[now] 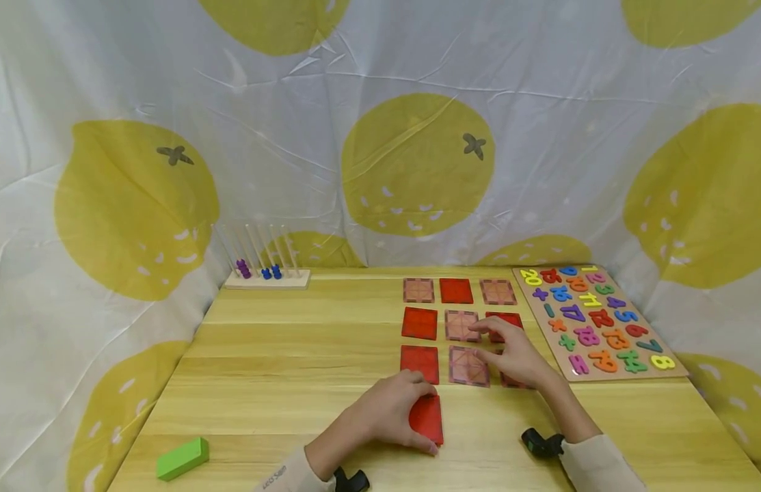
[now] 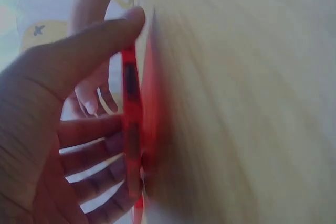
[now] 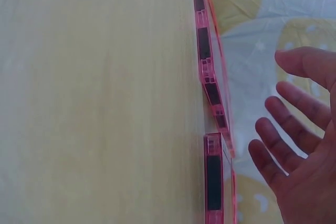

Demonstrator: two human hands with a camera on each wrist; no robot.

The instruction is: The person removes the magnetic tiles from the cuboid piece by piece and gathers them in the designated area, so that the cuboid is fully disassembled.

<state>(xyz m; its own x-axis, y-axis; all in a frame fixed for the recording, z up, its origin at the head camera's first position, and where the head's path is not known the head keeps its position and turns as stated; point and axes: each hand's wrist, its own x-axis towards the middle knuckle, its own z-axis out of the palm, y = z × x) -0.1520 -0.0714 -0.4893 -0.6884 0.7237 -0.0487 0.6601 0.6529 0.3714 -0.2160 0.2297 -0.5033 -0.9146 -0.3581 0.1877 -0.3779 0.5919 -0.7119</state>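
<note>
My left hand [image 1: 389, 410] grips a red square magnetic tile [image 1: 426, 418] by its opposite edges, thumb on the near edge and fingers at the far one. In the left wrist view, the tile [image 2: 131, 124] appears edge-on, close over the wood. Just beyond it lies another red tile [image 1: 420, 361]. My right hand [image 1: 512, 352] hovers with loosely bent fingers and nothing in its grasp, over a pink tile [image 1: 469, 367] and a red tile [image 1: 506, 318] it partly covers. The right wrist view shows spread fingers beside the pink tile edges [image 3: 203, 43].
Several red and pink tiles form rows, including a red one [image 1: 457, 291] at the back. A wooden number board [image 1: 602, 321] lies to the right. At the back left stands a peg counting stand [image 1: 267, 280]. A green block [image 1: 182, 459] sits at the front left.
</note>
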